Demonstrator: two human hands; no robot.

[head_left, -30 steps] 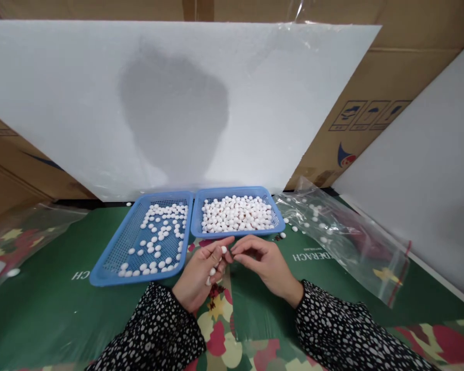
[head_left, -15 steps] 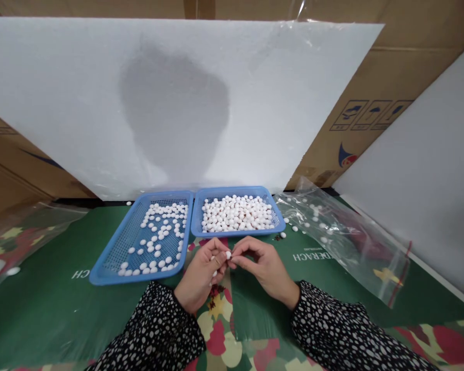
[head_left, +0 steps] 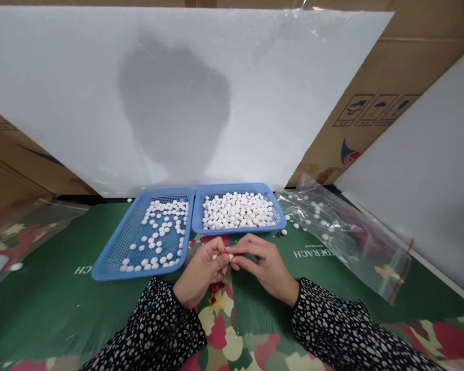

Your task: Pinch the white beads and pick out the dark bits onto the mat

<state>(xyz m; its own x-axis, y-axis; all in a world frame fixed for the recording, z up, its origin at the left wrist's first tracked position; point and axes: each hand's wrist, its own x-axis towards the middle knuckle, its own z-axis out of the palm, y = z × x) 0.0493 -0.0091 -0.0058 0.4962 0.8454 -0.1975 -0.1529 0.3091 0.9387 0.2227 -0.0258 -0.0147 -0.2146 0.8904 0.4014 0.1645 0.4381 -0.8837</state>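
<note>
Fingers, clear plastic and picture edges keep parts out of sight.
The fingers of the left hand (head_left: 201, 268) partly cover its small white pieces (head_left: 231, 256), so their count is unclear; whether the right hand (head_left: 266, 264) grips one is too small to tell. The heap (head_left: 237, 210) hides its lower layers and most of the basket floor beneath. Glare on the right-hand bag (head_left: 355, 234) obscures whether the pieces there lie inside or under it. The left edge crops another bag (head_left: 52, 216); the bottom edge cuts both sleeves (head_left: 154, 324). Fine print under the carton symbols (head_left: 379, 107) is illegible.
</note>
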